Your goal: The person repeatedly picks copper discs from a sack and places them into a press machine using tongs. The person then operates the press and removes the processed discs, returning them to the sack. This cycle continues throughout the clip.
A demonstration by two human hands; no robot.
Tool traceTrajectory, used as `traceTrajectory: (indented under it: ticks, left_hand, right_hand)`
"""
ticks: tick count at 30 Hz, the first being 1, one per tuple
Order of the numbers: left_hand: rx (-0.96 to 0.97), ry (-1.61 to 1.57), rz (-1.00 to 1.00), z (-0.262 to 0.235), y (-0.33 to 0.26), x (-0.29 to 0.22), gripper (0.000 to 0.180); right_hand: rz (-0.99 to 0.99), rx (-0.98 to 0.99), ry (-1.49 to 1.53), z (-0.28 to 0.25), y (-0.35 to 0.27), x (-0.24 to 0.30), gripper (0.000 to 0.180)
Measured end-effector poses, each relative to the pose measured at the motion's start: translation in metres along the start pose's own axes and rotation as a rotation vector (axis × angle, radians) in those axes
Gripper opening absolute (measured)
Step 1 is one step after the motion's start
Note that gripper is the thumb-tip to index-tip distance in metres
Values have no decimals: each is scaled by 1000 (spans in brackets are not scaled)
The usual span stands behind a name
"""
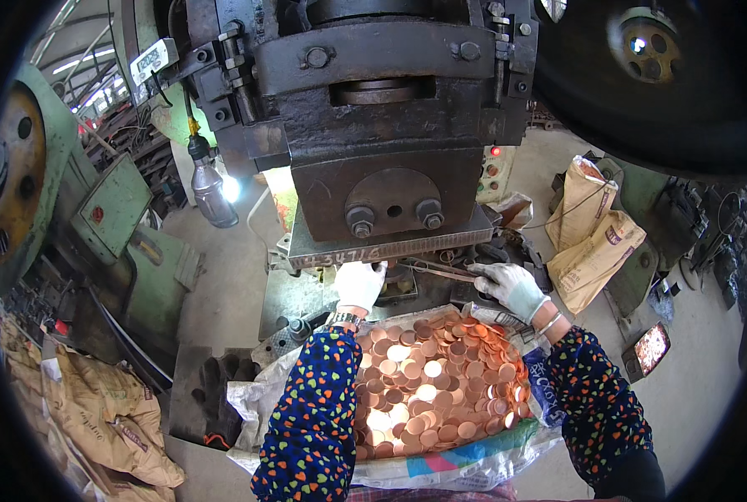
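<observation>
My left hand [361, 286], in a white glove, reaches under the front edge of the press's upper block [390, 188]. Its fingers look curled together; the block's edge partly hides the tips and whatever they may hold. In my gloved right hand [510, 289] is a pair of long thin metal tongs [440, 269], pointing left toward the die area under the block. Below both hands lies a heap of round copper-coloured discs [440, 385] in an open white woven sack [256, 402], spread out in front of me. The tongs' tips are hard to make out.
A lit work lamp [210, 188] hangs left of the press. Paper sacks [595, 251] stand at the right, and more brown sacks [106, 410] lie at the lower left. Green machines [114, 209] flank the left side; a large dark wheel [649, 84] looms upper right.
</observation>
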State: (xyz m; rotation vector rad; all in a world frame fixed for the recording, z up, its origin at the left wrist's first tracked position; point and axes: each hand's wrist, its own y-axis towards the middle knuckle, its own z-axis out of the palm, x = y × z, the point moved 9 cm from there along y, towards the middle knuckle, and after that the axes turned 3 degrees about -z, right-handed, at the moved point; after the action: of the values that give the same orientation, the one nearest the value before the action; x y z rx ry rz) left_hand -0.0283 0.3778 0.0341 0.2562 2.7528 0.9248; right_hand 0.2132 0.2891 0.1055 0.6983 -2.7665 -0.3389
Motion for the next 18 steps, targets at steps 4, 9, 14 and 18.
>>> traceTrajectory:
  ticks: [4, 9, 14, 18]
  left_hand:
    - [-32, -83, -39, -26, -2, -5, 39]
    - [34, -266, -64, -46, -8, -1, 24]
    - [178, -454, 33, -69, -53, 8, 20]
    - [670, -396, 30, -68, -134, 23, 39]
  right_hand:
    - [-37, -2, -17, 3, 6, 5, 33]
    - [-48, -8, -85, 11, 7, 13, 31]
    - [-20, 8, -185, 17, -4, 26, 34]
    - [25, 39, -235, 23, -15, 29, 38]
